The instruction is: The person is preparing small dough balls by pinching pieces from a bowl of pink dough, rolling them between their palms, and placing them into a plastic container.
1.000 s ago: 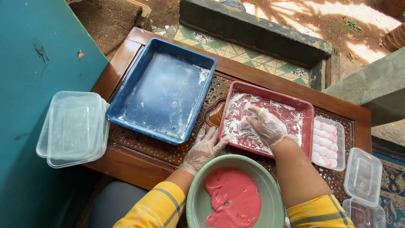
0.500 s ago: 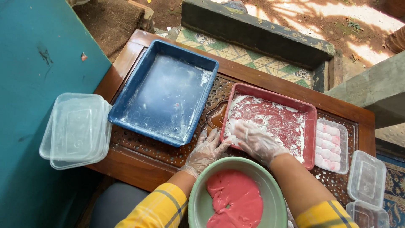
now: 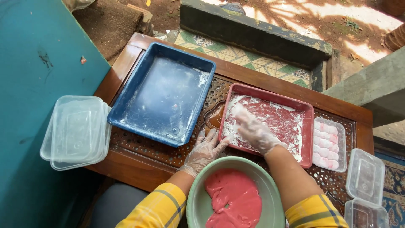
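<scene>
Clear lidded boxes (image 3: 76, 131) flank red tray (image 3: 307, 110) under right hand (image 3: 253, 131).

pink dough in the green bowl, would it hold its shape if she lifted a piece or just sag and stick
The pink dough lies flat and glossy in the green bowl, so it would probably sag and stretch. It likely sticks too: both hands wear gloves, and the red tray under the right hand is dusted white.

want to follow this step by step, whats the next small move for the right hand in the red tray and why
Probably sweep the right hand on toward the near left corner of the red tray. It lies flat in the white powder, which looks patchy, with bare red showing mid-tray. The left hand rests at the tray's near edge, and the pink dough waits in the green bowl.
</scene>
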